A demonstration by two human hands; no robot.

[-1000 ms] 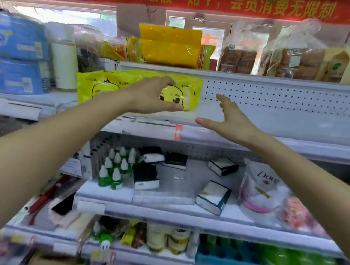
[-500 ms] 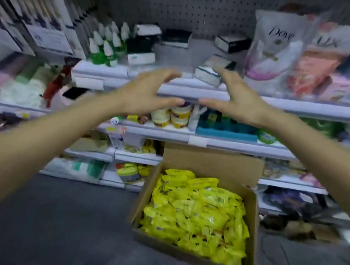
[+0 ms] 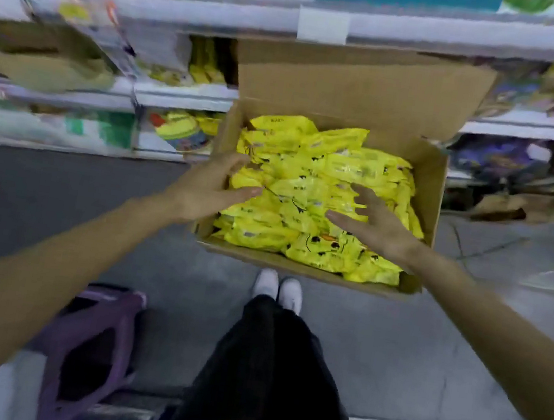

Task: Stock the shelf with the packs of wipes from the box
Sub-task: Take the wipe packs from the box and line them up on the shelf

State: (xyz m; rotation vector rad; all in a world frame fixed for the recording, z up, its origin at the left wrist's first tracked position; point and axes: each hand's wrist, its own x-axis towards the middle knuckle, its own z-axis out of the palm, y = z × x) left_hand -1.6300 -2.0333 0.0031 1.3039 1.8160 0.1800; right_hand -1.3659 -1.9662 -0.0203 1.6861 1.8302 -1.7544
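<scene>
Down came both hands: left hand (image 3: 212, 188) and right hand (image 3: 370, 219) spread wide, empty, over yellow packs of wipes (image 3: 310, 164) lying flat, jumbled every way, in the box (image 3: 433, 182). Its raised flap (image 3: 357, 85) blocks the low shelf (image 3: 184, 99).

A person stands over an open cardboard box (image 3: 429, 195) on the grey floor (image 3: 56, 200), both hands spread above the yellow packs of wipes (image 3: 310, 164) heaped inside. The left hand (image 3: 211, 186) lies across the box's left wall; the right hand (image 3: 373, 223) is over the middle of the pile, fingers splayed. White shoes (image 3: 279, 286) stand just before the box, with blurred store shelves (image 3: 184, 99) behind it.
</scene>
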